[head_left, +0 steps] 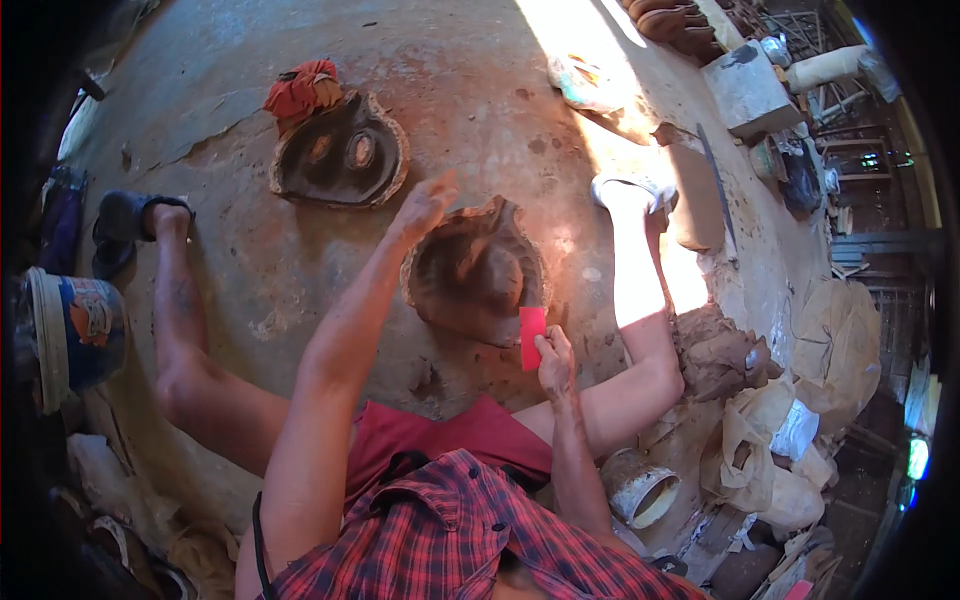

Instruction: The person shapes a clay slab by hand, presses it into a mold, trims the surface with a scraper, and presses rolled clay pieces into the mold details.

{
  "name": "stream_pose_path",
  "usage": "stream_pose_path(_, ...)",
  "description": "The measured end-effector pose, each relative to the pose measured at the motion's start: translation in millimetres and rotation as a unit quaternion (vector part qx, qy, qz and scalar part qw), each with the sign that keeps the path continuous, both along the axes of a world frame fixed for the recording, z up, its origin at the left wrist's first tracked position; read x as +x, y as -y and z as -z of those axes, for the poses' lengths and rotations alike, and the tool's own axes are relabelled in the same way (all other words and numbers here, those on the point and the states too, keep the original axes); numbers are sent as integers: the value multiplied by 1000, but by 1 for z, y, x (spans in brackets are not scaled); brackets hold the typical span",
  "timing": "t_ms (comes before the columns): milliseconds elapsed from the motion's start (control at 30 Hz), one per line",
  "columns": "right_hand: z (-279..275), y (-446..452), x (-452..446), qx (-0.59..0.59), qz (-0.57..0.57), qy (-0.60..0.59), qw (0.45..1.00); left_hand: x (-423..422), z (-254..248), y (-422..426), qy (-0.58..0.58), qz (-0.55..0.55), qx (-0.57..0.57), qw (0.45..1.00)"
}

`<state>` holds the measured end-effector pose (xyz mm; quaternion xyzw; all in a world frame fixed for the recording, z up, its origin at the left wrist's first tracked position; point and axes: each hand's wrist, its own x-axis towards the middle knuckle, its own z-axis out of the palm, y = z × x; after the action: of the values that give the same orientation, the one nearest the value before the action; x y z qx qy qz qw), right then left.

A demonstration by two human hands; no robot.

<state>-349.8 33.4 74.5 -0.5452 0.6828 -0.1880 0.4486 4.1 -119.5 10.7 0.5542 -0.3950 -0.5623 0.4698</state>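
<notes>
1. Right hand (557, 362) grasps a red card (532, 338) between thumb and fingers; I judge the grip low and to one side so that most of the card stays free.
2. Left hand (427, 205) looks released, fingers stretched out with nothing visible in them, by the far-left rim of the near mould (462, 290). From my remote view, I cannot tell whether it touches that rim.
3. I see the near mould on the floor (460, 115), between the spread legs (183, 315), presumably to suit both hands' reach.
4. Farther out and leftward lies the far mould (335, 178), apart from the near one. I read that spacing as elbow room. Red cloth (305, 92) sits at its far-left rim.
5. Toward the floor's right edge, I find clay (722, 352) beside the right knee, probably for easy reach; a bucket (95, 330) stands by the left edge.
</notes>
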Motion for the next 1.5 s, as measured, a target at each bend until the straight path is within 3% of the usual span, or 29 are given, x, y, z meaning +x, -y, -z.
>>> stream_pose_path(33, 5, -1, -3, -25, 9, -5, 1000, 8, -2, -12, 3, -3, 7, 1000)
stream_pose_path(100, -13, 3, 4, -41, 76, 45, 995, 21, -5, -46, 38, -231, 23, 972)
stream_pose_path(167, -13, 25, -11, -67, 50, -4, 996, 9, -7, -104, 27, -331, 83, 940)
stream_pose_path(200, -12, 33, -13, -99, 33, -54, 993, -2, -5, -132, 54, -302, 126, 943)
stream_pose_path(300, -72, 60, 48, -187, -50, -42, 980, -44, 9, -179, 144, -184, 215, 948)
stream_pose_path(400, -87, 77, 93, -160, -97, 6, 982, -56, 24, -172, 190, -231, 205, 932)
stream_pose_path(667, -70, 89, 174, -214, -269, -33, 938, -14, 13, -130, 152, -278, 155, 936)
stream_pose_path(733, -69, 90, 191, -170, -325, -94, 925, -14, 23, -140, 7, -303, 192, 933)
stream_pose_path(800, -59, 88, 205, -164, -364, -125, 908, -38, 35, -162, -33, -321, 195, 926)
stream_pose_path(867, -45, 89, 219, -191, -480, -229, 825, -66, 30, -182, -98, -313, 227, 917)
stream_pose_path(900, -39, 89, 225, -188, -489, -231, 820, -79, 21, -187, -125, -290, 255, 914)
stream_pose_path(967, -29, 87, 237, -223, -556, -231, 766, -116, 57, -187, -110, -241, 269, 926)
stream_pose_path(1000, -22, 87, 240, -220, -566, -231, 760, -122, 42, -188, -117, -249, 272, 922)
stream_pose_path(1067, -12, 86, 243, -234, -586, -305, 714, -124, -4, -189, -237, -239, 367, 867)
stream_pose_path(1200, -19, 78, 246, -230, -592, -325, 701, -127, -10, -196, -367, -149, 366, 842)
stream_pose_path(1367, -14, 77, 239, -198, -626, -354, 667, -134, -25, -202, -335, -234, 343, 846)
stream_pose_path(1500, -23, 69, 227, -150, -632, -386, 656, -151, -7, -199, -386, -281, 313, 821)
